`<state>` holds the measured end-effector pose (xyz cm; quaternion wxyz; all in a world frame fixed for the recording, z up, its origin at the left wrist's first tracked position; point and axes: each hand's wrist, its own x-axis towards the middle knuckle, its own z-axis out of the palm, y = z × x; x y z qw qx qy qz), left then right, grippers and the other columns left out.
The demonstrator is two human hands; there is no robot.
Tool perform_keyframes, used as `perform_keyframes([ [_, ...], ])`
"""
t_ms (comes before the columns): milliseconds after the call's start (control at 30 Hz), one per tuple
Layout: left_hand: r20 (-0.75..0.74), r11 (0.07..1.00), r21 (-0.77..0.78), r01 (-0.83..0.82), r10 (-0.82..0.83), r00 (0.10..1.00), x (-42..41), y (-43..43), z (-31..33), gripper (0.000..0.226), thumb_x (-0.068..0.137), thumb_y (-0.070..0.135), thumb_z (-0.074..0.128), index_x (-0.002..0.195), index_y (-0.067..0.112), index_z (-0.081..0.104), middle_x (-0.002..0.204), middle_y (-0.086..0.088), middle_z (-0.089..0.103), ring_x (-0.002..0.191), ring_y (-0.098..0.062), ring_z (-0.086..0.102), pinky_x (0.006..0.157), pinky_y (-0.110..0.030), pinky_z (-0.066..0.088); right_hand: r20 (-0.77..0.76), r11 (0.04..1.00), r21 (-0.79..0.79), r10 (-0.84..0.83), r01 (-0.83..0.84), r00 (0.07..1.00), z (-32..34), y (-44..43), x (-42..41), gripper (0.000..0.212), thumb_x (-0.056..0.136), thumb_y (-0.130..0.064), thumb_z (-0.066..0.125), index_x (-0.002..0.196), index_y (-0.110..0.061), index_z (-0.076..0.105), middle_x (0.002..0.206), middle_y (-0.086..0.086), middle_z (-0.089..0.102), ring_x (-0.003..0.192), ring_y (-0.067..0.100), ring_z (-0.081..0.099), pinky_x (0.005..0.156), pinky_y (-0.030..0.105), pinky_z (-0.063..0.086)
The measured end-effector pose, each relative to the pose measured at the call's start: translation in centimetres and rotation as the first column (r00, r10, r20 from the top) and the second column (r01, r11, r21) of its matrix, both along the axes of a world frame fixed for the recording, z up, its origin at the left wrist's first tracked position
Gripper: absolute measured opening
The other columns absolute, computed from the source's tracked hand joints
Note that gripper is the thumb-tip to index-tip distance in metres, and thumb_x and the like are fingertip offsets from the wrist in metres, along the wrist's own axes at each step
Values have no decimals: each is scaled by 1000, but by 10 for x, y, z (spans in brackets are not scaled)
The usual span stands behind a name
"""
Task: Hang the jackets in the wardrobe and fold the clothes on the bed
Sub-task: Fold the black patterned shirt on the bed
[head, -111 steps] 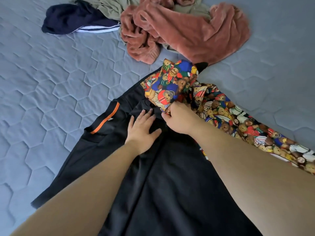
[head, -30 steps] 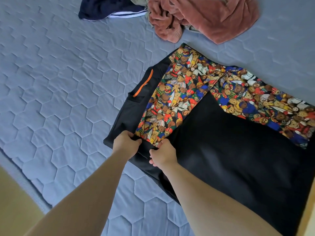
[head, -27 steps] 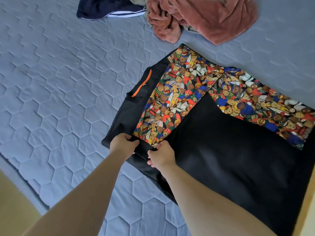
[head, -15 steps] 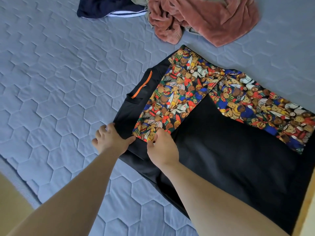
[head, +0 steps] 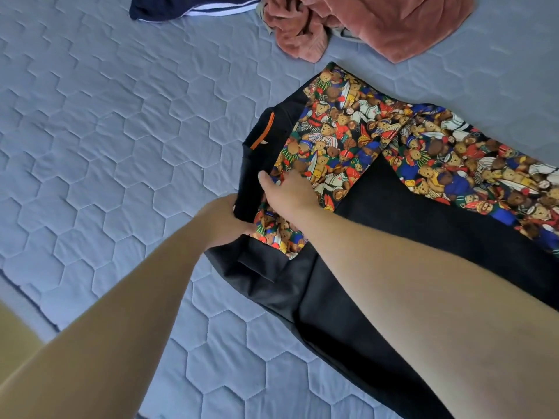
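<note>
A black jacket (head: pixel 408 237) with an orange trim strip (head: pixel 263 131) lies flat on the grey-blue quilted bed (head: pixel 106 131). Its teddy-bear print sleeves (head: pixel 338 137) are folded across the front. My left hand (head: pixel 222 220) grips the jacket's left side edge, and a flap of black cloth stands lifted and turned inward there. My right hand (head: pixel 287 192) rests on the near end of the printed sleeve with its fingers spread flat, holding it down.
A crumpled pink fleece (head: pixel 378 22) and a navy garment with white stripes (head: pixel 187 7) lie at the far side of the bed, with a bit of olive cloth (head: pixel 341 32) between them. The bed's edge (head: pixel 27 294) runs at the lower left.
My left hand has taken hold of the jacket's left edge and lifted it toward the middle. My right hand slid further up onto the printed sleeve.
</note>
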<state>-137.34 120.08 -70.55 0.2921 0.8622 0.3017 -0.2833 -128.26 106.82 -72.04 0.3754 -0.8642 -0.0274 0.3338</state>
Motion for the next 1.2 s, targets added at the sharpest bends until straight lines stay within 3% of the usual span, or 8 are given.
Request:
perform_keyframes([
  [133, -30, 957, 270, 109, -104, 994, -7, -40, -12, 79, 78, 80, 56, 140, 32, 43, 125, -5, 56, 116, -33, 59, 85, -41, 49, -71, 999, -41, 3, -6, 997, 8, 29, 15, 84, 85, -76, 54, 133, -6, 54, 128, 10, 62, 119, 33, 61, 96, 38, 52],
  [267, -6, 927, 362, 103, -108, 994, -10, -75, -19, 54, 97, 32, 57, 146, 22, 36, 121, -12, 61, 110, -37, 61, 74, -41, 46, -91, 979, -198, 18, -36, 996, -2, 53, 21, 114, 69, -80, 62, 148, -1, 36, 146, 15, 49, 131, 36, 51, 102, 46, 50],
  [467, 47, 895, 363, 258, -294, 955, -16, -125, 3, 55, 100, 24, 48, 153, 19, 34, 113, -11, 61, 102, -34, 61, 70, -38, 42, -60, 982, -171, -96, 85, 994, 3, 21, 52, 50, 86, -20, 65, 130, -2, 52, 118, 10, 67, 101, 28, 68, 70, 31, 56],
  [633, 81, 911, 290, 293, -328, 941, -16, -172, 29, 66, 96, 16, 48, 158, 22, 24, 96, -4, 48, 88, -26, 51, 69, -39, 49, -20, 983, -91, -159, 157, 987, 30, -42, 80, 43, 99, -19, 53, 138, -2, 51, 141, 13, 55, 128, 31, 55, 97, 33, 48],
  [733, 121, 871, 279, 405, -450, 885, -16, -217, 44, 79, 96, 17, 52, 163, 20, 10, 87, 2, 43, 81, -20, 50, 66, -33, 45, -30, 976, -7, -217, 217, 976, 41, -105, 80, 43, 99, -11, 48, 141, -4, 48, 137, 14, 54, 124, 31, 54, 100, 35, 46],
  [833, 135, 829, 223, 513, -547, 826, -22, -278, 53, 81, 97, 19, 53, 163, 17, 5, 90, 2, 48, 85, -22, 58, 68, -34, 50, -33, 908, 121, -399, 400, 916, 45, -189, 63, 33, 90, -7, 50, 121, -16, 58, 105, 2, 60, 93, 22, 60, 76, 26, 50],
  [967, 74, 729, 140, 670, -682, 727, -40, -369, 57, 87, 95, 11, 51, 162, 13, -4, 105, -4, 57, 90, -26, 59, 70, -35, 48, -75, 791, 190, -579, 582, 812, 53, -307, 29, 63, 91, -1, 60, 150, -12, 41, 138, -2, 53, 122, 19, 52, 103, 30, 43],
  [1200, -48, 624, 31, 781, -779, 625, -66, -488, 15, 93, 97, 12, 55, 160, 10, -13, 117, -10, 58, 93, -27, 63, 68, -36, 50, -356, 590, 81, -736, 803, 576, -9, -442, -2, 76, 83, -20, 76, 151, -13, 41, 142, 0, 54, 130, 29, 52, 106, 39, 41],
])
